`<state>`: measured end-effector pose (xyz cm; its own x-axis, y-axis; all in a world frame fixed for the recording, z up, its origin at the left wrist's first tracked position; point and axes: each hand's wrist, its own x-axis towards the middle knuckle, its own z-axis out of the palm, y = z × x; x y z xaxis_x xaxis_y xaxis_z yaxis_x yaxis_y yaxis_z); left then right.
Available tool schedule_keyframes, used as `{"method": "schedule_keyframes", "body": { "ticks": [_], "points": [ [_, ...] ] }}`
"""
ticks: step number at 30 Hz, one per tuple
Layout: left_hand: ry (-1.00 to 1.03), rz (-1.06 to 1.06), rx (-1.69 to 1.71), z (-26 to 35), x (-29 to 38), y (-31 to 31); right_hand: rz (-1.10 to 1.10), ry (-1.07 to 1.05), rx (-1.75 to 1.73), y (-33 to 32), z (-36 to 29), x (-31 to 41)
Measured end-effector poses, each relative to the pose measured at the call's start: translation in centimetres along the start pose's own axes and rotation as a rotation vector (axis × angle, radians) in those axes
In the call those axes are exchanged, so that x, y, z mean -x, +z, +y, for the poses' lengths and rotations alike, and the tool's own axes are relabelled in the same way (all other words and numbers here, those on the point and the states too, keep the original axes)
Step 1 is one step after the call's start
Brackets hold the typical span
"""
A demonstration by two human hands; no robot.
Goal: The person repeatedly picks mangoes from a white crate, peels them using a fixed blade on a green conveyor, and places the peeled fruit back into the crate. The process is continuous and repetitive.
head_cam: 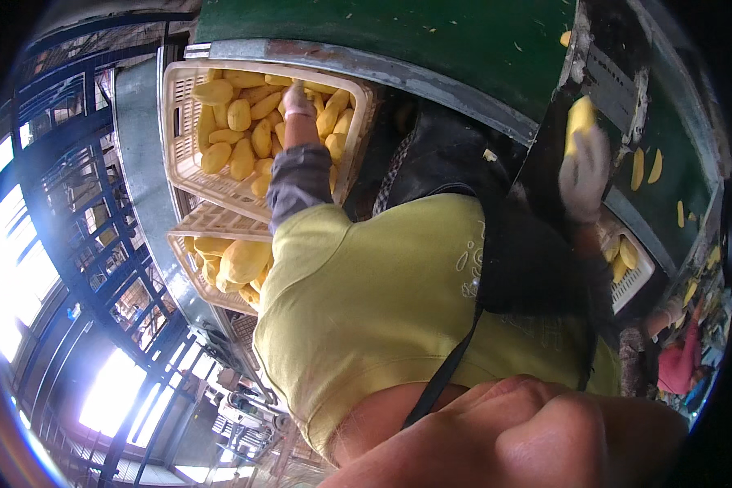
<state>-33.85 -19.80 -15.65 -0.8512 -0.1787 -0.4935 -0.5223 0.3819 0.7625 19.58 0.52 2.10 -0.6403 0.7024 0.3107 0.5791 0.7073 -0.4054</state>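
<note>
My left hand, in a whitish glove, reaches into a pale plastic crate filled with peeled yellow fruits that look like mangoes. Its fingers touch the fruits near the crate's far side; motion blur hides whether they grip one. Off to the right, my right hand, also gloved, holds a long yellow fruit pointing away from me. It is raised beside a green work surface where several thin yellow slices lie.
A metal-edged green surface runs across the front. Behind the first crate, a second crate holds larger yellow fruits. At right sits a white crate with yellow pieces. Another person's pink sleeve shows at far right.
</note>
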Motion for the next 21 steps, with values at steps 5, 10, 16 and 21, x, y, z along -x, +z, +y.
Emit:
{"method": "schedule_keyframes", "body": {
  "ticks": [5, 10, 16, 21],
  "points": [
    [-0.19, -0.225, 0.069, -5.8, -5.5, 4.8, -0.208, -0.139, -0.04, 1.7, -5.8, -2.1],
    [0.182, -0.204, 0.24, -2.8, -3.1, 0.0, 0.081, -0.173, -0.233, 5.0, -6.1, -5.8],
    [0.408, -0.344, 0.365, -0.2, -0.8, -3.9, 0.014, -0.082, -0.308, 3.1, -4.9, -1.6],
    [0.002, -0.51, -0.235, -4.5, -5.7, 4.2, 0.021, -0.096, -0.291, 1.5, -5.6, -1.5]
  ]
}}
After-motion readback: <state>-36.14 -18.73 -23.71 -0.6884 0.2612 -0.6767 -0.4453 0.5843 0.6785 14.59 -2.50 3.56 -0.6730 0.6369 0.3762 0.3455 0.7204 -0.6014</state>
